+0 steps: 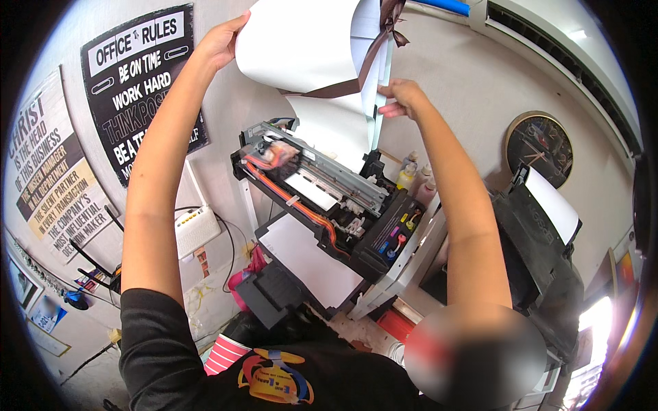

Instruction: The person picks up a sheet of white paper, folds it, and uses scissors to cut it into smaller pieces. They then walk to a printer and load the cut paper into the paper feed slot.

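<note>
My left hand (222, 43) pinches the left edge of a large white paper sheet (298, 41), which curls over above an inkjet printer (308, 180) with its cover off. At the right edge of the upright paper stack, my right hand (406, 98) has its fingertips at a pale blue board (383, 77); whether they grip it is unclear. A dark brown ribbon (334, 91) runs across the paper and is tied at the top. Inside the printer, the blurred print carriage (277, 156) sits toward the left, beside an orange ribbon cable (313, 216). Another white sheet (311, 257) lies below the printer's front.
Ink bottles (414, 177) stand behind the printer's ink tank unit (388, 239). A black Epson printer (540, 246) holding paper is at right, below a wall clock (538, 149). A white router (198, 231) with cables is on the left wall, near posters (144, 87).
</note>
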Demonstrator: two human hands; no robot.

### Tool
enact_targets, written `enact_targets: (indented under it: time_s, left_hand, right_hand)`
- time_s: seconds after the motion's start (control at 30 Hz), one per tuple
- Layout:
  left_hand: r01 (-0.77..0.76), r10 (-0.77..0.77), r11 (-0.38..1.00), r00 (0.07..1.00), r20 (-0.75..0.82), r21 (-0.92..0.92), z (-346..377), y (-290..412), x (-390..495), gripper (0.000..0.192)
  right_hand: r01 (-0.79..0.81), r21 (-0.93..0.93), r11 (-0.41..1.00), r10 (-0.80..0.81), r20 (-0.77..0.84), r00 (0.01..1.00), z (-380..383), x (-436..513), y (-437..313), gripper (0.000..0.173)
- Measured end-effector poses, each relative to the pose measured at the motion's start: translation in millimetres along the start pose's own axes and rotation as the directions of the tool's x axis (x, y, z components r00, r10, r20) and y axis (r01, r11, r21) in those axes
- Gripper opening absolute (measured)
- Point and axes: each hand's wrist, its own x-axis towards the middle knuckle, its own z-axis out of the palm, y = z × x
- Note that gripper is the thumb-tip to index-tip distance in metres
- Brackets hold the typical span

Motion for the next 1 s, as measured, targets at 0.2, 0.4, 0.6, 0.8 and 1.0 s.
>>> enact_targets:
  time_s: [0.2,0.4,0.6,0.8,1.0]
  left_hand:
    - [0.005,-0.005,1.000,1.000,-0.018,-0.011,-4.3,-4.2,4.3,0.039]
    - [0.076,-0.077,0.994,0.997,0.002,-0.080,-11.7,-4.5,-3.2,0.045]
    - [0.053,-0.055,0.997,0.998,0.039,0.061,-13.5,-5.1,-16.0,0.047]
    - [0.021,-0.035,0.981,0.997,0.068,0.195,-16.9,1.8,-13.6,0.043]
    - [0.094,-0.109,0.984,0.990,0.089,0.152,-18.3,3.5,-5.5,0.050]
  right_hand:
    - [0.116,-0.251,0.961,-0.211,-0.398,0.893,7.4,15.7,-6.2,0.027]
    - [0.377,-0.298,0.877,-0.481,-0.565,0.671,-14.6,29.0,-26.8,0.021]
    - [0.313,-0.195,0.930,-0.368,-0.437,0.821,-4.6,27.6,-9.6,0.014]
    - [0.174,-0.020,0.985,-0.173,-0.270,0.947,3.2,7.7,6.4,0.020]
    - [-0.203,-0.263,0.943,0.204,-0.022,0.979,8.5,-11.0,18.7,0.056]
